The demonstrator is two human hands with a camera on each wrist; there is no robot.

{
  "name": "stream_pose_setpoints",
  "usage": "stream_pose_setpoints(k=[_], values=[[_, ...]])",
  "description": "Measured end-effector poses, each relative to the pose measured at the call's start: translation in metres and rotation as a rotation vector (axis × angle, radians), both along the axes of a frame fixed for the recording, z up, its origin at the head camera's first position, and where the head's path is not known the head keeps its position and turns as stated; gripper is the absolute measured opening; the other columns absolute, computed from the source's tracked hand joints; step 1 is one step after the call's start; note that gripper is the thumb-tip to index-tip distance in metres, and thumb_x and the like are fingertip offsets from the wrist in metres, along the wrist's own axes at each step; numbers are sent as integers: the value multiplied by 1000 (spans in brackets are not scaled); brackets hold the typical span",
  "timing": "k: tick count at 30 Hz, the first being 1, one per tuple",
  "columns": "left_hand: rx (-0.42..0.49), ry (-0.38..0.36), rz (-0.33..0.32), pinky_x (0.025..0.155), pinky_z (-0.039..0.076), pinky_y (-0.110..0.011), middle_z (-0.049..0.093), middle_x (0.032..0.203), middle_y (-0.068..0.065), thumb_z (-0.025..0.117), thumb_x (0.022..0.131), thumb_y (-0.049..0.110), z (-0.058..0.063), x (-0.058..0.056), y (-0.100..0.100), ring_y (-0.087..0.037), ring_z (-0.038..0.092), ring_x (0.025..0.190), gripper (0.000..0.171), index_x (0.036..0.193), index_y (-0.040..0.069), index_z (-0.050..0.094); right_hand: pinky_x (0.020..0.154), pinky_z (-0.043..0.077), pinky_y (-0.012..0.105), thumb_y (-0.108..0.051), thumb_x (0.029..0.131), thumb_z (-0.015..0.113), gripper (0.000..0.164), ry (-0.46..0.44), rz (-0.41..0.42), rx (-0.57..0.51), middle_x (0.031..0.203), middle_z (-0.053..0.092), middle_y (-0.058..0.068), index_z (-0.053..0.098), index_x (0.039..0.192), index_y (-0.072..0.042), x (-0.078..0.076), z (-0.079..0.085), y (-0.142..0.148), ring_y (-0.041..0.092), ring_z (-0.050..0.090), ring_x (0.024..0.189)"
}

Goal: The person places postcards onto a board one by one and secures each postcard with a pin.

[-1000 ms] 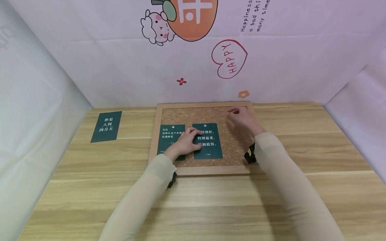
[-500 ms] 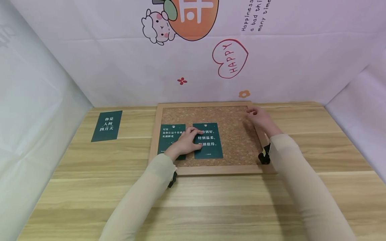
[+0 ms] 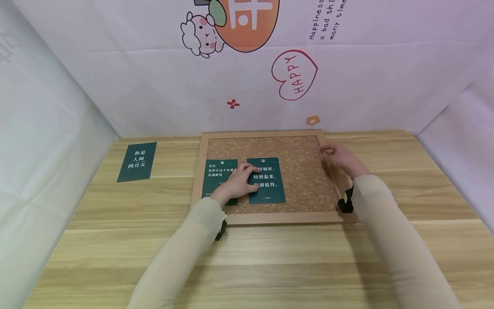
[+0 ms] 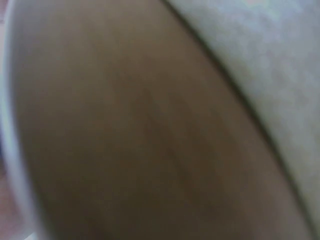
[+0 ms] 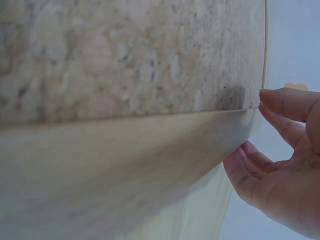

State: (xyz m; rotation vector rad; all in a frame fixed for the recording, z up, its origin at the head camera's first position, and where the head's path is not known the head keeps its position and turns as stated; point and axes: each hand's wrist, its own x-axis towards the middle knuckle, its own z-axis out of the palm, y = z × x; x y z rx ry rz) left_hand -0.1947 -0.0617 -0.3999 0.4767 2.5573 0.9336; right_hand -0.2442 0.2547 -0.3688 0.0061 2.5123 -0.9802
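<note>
A cork board [image 3: 305,184] with a pale wooden frame lies on the table in the head view. Two dark green cards with white writing are on it, the left card [image 3: 210,182] and the right card [image 3: 266,193], each with a small round pin at its top. My left hand [image 3: 236,182] lies across the gap between them, fingers spread, fingertips on the right card's left side. My right hand [image 3: 341,159] is at the frame's right side; in the right wrist view its fingers [image 5: 245,172] straddle the rail, some at the inner edge, others at the outer side.
A third green card [image 3: 137,162] lies at the table's back left. The wood-grain table [image 3: 270,262] ends at a white printed backdrop [image 3: 154,94], with white cloth at both sides. The left wrist view is a blurred close-up of a brown surface.
My right hand has moved right, from above the cork to the frame's right side, and slightly nearer to me. My left hand and the cards have stayed in place.
</note>
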Motion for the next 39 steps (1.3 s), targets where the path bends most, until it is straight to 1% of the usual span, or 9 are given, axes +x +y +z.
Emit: stream_pose_setpoints(k=[8, 13, 20, 25, 31, 39], values=[[-6, 6, -5, 112, 26, -51, 27, 151, -11, 61, 93, 21, -1, -1, 0, -36, 30, 135, 48, 138, 13, 48, 110, 24, 62, -10, 100, 41, 51, -23, 0, -2, 152, 9, 37, 28, 148, 0, 1, -3, 3, 52, 16, 140], [-7, 7, -5, 113, 26, -52, 26, 151, -11, 61, 93, 21, -2, -1, 0, -36, 30, 136, 48, 138, 13, 48, 108, 27, 62, -8, 99, 42, 52, -18, -3, -5, 152, 10, 37, 28, 148, -1, 1, -5, 4, 52, 16, 139], [-11, 6, -8, 112, 26, -51, 26, 151, -12, 61, 93, 21, -1, 0, 0, -36, 31, 132, 48, 138, 13, 48, 109, 26, 61, -5, 98, 41, 54, -23, -13, -40, 153, 8, 37, 24, 150, 0, 4, -5, 4, 51, 15, 140], [-14, 2, -5, 112, 26, -51, 25, 152, -12, 60, 93, 21, -1, 0, 1, -35, 32, 131, 47, 138, 13, 48, 110, 23, 61, -5, 99, 40, 55, -29, -28, -86, 154, 3, 35, 22, 150, -1, 4, -8, 6, 51, 9, 142], [-22, 0, -2, 112, 26, -50, 25, 152, -12, 61, 93, 21, -1, 0, 1, -34, 32, 131, 48, 138, 14, 48, 113, 18, 61, -6, 101, 38, 54, -41, -10, -143, 156, -3, 31, 19, 152, -1, 5, -11, 10, 49, 1, 144], [-23, 2, -7, 113, 24, -51, 25, 152, -11, 61, 93, 21, 1, 0, 0, -35, 30, 133, 48, 138, 14, 47, 114, 14, 61, -5, 101, 38, 56, -44, 4, -181, 157, -6, 29, 17, 152, -1, 7, -11, 11, 47, -4, 144]])
